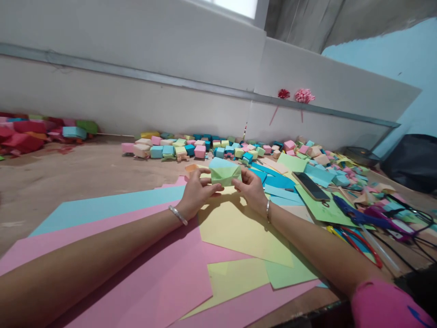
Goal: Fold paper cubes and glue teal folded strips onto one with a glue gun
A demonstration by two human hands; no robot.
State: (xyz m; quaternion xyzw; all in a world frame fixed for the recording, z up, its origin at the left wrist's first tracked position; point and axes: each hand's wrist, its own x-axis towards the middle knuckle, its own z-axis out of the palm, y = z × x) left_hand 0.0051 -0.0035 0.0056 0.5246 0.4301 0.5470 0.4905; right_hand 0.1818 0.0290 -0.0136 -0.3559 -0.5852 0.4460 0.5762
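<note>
A folded piece of light green paper (pixel 225 176) is held up between my two hands, over the sheets on the table. My left hand (pixel 198 190) pinches its left edge, with the thumb below and fingers above. On the other side, my right hand (pixel 251 186) grips the right edge between thumb and fingers. Creases run across the face of the paper. Beneath both hands lies a pale yellow sheet (pixel 235 223), overlapping large pink sheets (pixel 146 269) and a light blue sheet (pixel 88 209).
Many small coloured paper boxes (pixel 167 151) line the wall, with red ones (pixel 25 135) at the far left. To the right lie a phone (pixel 310 186), a blue glue gun (pixel 358 214), red-handled scissors (pixel 365 248) and cables. Two pompom flowers (pixel 303 96) hang on the wall.
</note>
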